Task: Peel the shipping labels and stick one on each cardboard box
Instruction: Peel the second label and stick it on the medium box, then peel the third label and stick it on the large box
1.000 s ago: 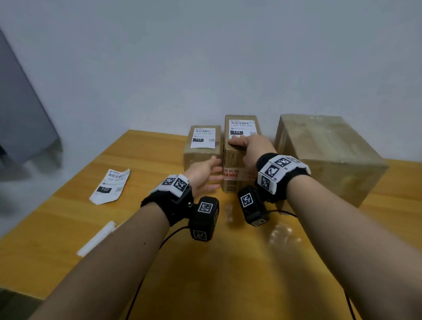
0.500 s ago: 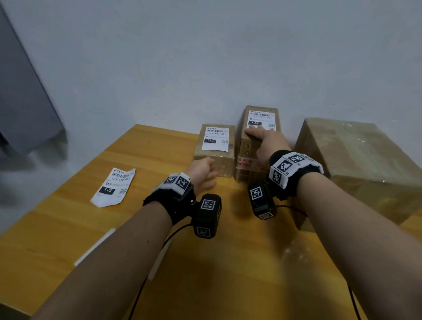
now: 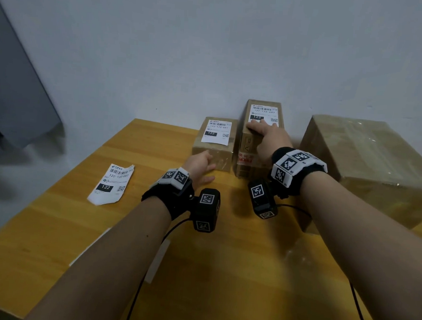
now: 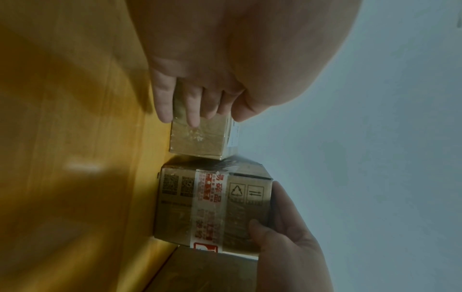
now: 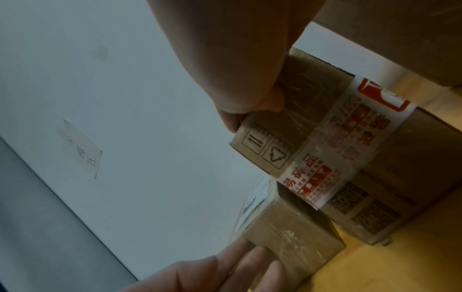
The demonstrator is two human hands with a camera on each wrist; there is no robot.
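Observation:
Three cardboard boxes stand along the wall. The small box point(image 3: 213, 157) carries a white label point(image 3: 216, 132) on top. My left hand point(image 3: 200, 164) touches its front face with straight fingers point(image 4: 192, 110). The taller box point(image 3: 248, 149), taped with red print, also bears a label point(image 3: 264, 111). My right hand point(image 3: 267, 136) holds its top front edge, fingers laid on top and thumb point(image 4: 256, 225) on the front face. The large box point(image 3: 371, 165) at the right shows no label. A loose shipping label point(image 3: 112, 184) lies on the table at the left.
The yellow wooden table point(image 3: 223, 270) meets the grey wall behind the boxes. Two white backing strips point(image 3: 159, 260) lie near my left forearm. A dark grey panel point(image 3: 15, 95) hangs at the far left. Wrist-camera cables trail over the table.
My left hand has moved from beside the taller box to the small box's front face. My right hand stays on the taller box's top. The head view has shifted.

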